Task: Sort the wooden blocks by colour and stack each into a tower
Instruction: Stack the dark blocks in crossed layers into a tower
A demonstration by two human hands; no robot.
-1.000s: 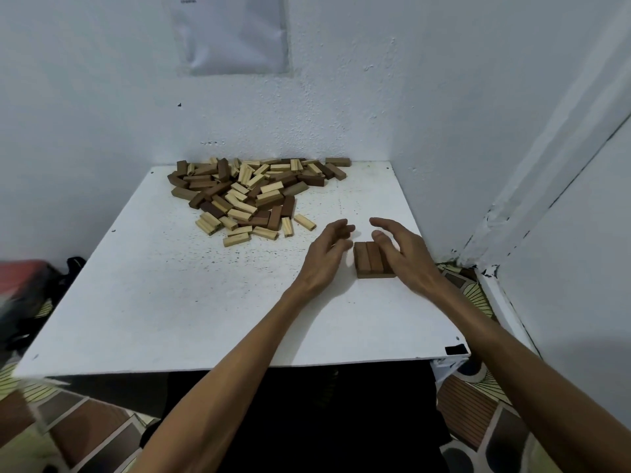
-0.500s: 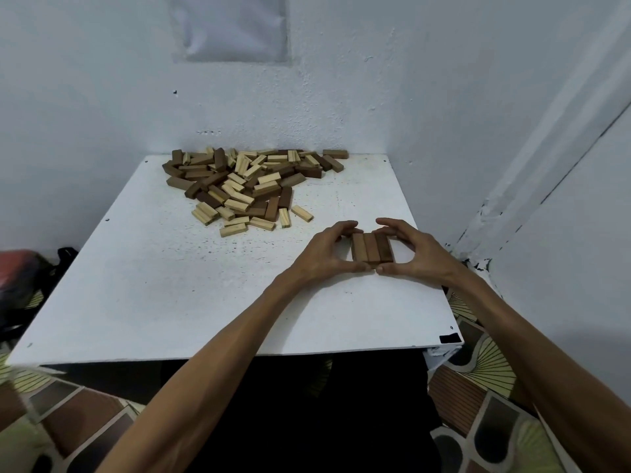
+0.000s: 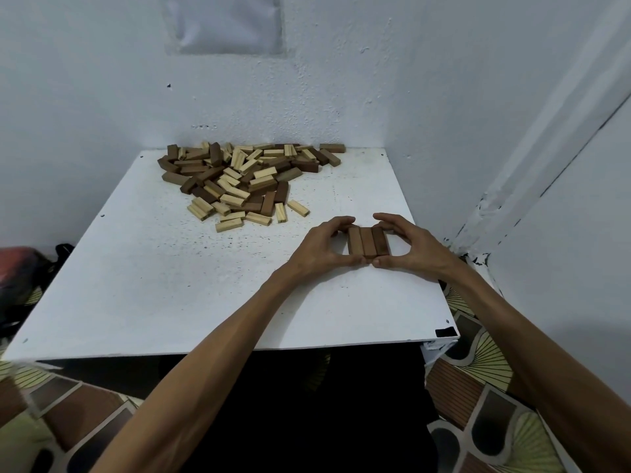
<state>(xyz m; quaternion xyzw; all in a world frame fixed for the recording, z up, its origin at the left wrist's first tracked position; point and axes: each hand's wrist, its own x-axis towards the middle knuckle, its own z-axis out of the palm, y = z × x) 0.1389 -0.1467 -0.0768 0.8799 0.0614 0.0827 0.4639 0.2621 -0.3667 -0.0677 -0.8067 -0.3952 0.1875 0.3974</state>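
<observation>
A row of three dark brown rectangular wooden blocks (image 3: pixel 368 241) lies flat on the desk, near its right edge and roughly midway between the near and far edges. The blocks are smooth, square-cornered bars with a faint grain. They are set side against side and together make one nearly square slab. Each block's long axis runs from the near edge toward the far edge, with the short ends facing the person and the back wall.

The left hand (image 3: pixel 317 249) curls round the row from the left and the right hand (image 3: pixel 411 249) from the right. Their fingers bend over the far ends and their thumbs meet at the near ends, so both hands pinch the row.

Well apart from it, along the far edge and spreading toward the middle, sits a heap of loose wooden blocks (image 3: pixel 239 180). These are pale yellow and dark brown bars of the same shape, jumbled and pointing every way. A few pale ones lie singly on its near fringe.

The flat white desk (image 3: pixel 164 285) is matte and speckled with small dark marks, and has a black patch at its near right corner. It stands in a corner of rough white plastered walls (image 3: pixel 341 80). A pale sheet of paper (image 3: pixel 225 23) is fixed to the back wall above the heap. The floor covering (image 3: pixel 478 397) carries fan shapes in brown, black and yellow. A blurred red and black object (image 3: pixel 20 268) lies beyond the left edge.
</observation>
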